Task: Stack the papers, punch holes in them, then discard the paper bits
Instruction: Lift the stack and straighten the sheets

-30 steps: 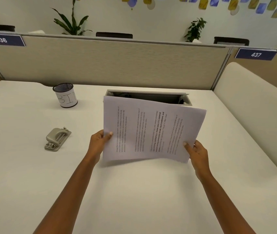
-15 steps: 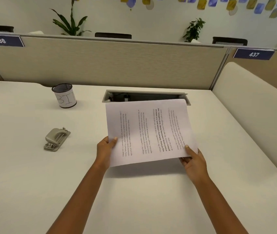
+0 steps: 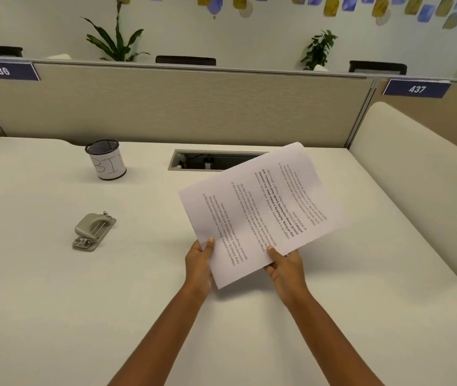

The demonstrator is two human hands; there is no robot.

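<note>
A stack of printed white papers (image 3: 260,210) is held above the desk, turned so its far end points up and to the right. My left hand (image 3: 200,263) grips the near left edge with the thumb on top. My right hand (image 3: 284,264) grips the near edge with the thumb on the top sheet. A grey hole punch (image 3: 92,231) lies on the desk to the left, apart from both hands. Further back on the left stands a black mesh cup (image 3: 106,159) wrapped in a white label reading BIN.
The white desk (image 3: 54,302) ends at a beige partition (image 3: 194,107) at the back. A rectangular cable opening (image 3: 202,160) sits in the desk behind the papers. A cream padded panel (image 3: 422,174) runs along the right side.
The papers have swung round clockwise and moved right, so the far end now points to the upper right. Both hands have come closer together on the near edge.
</note>
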